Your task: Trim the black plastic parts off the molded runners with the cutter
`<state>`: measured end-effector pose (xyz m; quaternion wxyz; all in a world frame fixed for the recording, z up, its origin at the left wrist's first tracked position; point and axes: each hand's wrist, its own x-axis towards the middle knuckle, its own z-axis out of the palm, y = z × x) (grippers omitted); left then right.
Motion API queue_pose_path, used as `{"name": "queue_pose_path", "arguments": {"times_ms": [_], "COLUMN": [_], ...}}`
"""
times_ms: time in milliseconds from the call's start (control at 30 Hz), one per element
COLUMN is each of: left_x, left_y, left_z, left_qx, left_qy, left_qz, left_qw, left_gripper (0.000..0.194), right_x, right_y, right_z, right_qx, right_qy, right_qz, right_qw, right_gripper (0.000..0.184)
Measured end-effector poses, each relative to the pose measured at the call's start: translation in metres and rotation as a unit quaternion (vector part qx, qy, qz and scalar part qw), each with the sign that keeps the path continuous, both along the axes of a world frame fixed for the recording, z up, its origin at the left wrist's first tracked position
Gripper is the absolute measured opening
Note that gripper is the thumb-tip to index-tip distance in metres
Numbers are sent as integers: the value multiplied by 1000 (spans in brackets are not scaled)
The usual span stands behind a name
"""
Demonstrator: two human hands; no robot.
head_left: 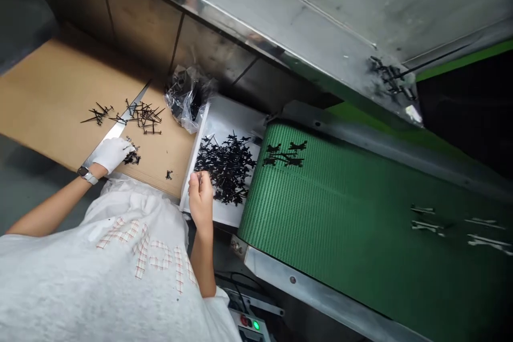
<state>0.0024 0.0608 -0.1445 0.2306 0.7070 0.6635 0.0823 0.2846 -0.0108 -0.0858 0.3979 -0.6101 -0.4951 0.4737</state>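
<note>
Right grip (200, 199) pinched on a black plastic piece (199, 181) beside the heaped white tray (191, 171)

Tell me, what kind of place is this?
It looks like a factory. A green conveyor belt runs below a steel machine cover, a control box has red and green buttons, and a white tray is heaped with little black parts.

The left hand (112, 154), with white glove, touches small black plastic parts (132, 157) on brown cardboard (60, 96); the right hand (200, 200) pinches fingers together at edge of a white tray (224, 117).
</note>
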Motion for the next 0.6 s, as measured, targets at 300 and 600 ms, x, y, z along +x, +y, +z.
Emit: {"name": "queue_pose_path", "arguments": {"times_ms": [300, 600], "left_x": [-12, -11], "left_y": [16, 20], "left_z": [-21, -27], "left_qx": [-91, -105], "left_qy": [-2, 134], "left_qz": [28, -6], "left_qw": [995, 985], "left_gripper": [37, 36], "right_x": [-7, -16], "right_y": [-8, -5], "right_z": [-19, -20], "right_qx": [-33, -18], "right_qy": [15, 37], "right_qz": [-18, 6], "right_qw": [999, 999], "right_gripper": [33, 30]}}
